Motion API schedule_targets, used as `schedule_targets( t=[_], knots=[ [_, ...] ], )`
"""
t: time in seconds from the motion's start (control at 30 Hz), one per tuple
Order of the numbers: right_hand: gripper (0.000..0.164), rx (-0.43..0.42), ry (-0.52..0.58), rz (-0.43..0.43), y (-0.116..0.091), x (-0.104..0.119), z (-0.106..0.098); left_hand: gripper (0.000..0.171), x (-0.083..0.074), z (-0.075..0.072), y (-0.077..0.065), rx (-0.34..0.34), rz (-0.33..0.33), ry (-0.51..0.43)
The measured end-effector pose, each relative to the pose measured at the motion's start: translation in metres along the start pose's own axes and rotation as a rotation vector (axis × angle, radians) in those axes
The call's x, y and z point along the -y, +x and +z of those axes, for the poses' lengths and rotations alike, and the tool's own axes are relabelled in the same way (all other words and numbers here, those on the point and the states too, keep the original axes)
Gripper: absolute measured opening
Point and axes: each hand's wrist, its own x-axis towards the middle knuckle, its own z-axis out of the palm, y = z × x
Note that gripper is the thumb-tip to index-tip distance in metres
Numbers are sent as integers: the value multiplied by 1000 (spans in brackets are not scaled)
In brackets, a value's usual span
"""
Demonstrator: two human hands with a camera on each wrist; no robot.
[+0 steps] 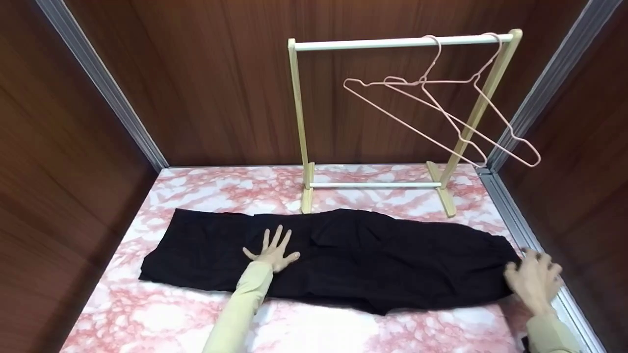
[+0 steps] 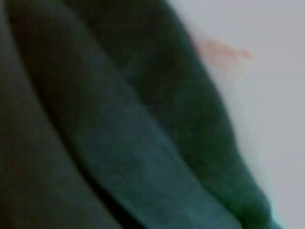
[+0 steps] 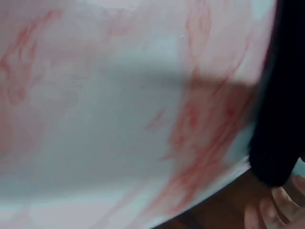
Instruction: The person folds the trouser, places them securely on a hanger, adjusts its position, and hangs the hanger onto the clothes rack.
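Observation:
A long black garment (image 1: 402,264), folded lengthwise like a pair of trousers, lies flat across the table with some creases. My left hand (image 1: 272,256) rests on it left of the middle, palm down and fingers spread. At the garment's right end is my right hand (image 1: 535,278), slightly blurred, its fingers apart and loosely bent right at the cloth's edge. Fingertips (image 3: 281,210) show beside the end of the dark cloth (image 3: 276,143) in the right wrist view. Only blurred dark cloth (image 2: 143,143) fills most of the left wrist view, with the left hand hidden.
Behind the garment stands a wooden clothes rack (image 1: 301,117) with a white rail (image 1: 363,44). Two pink hangers (image 1: 407,126) hang at its right side. Brown wood-grain panels (image 1: 221,88) with metal corner strips enclose the pink-and-white marbled table (image 1: 162,314) at the back and sides.

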Motion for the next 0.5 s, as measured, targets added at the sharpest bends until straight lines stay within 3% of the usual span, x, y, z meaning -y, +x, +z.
schedule_targets(
  t=[0.1,0.2,0.37,0.5],
  knots=[
    [52,-62,-44,-186,-5,20,11,77,5,6,3,-52,39,-8],
    [61,19,-54,-332,-8,38,22,77,9,10,4,-101,90,-6],
    [87,278,-54,-349,-12,54,37,84,5,12,-5,-157,156,36],
    [96,351,-92,-342,-13,54,46,94,-3,8,-19,-100,89,109]
  ],
)
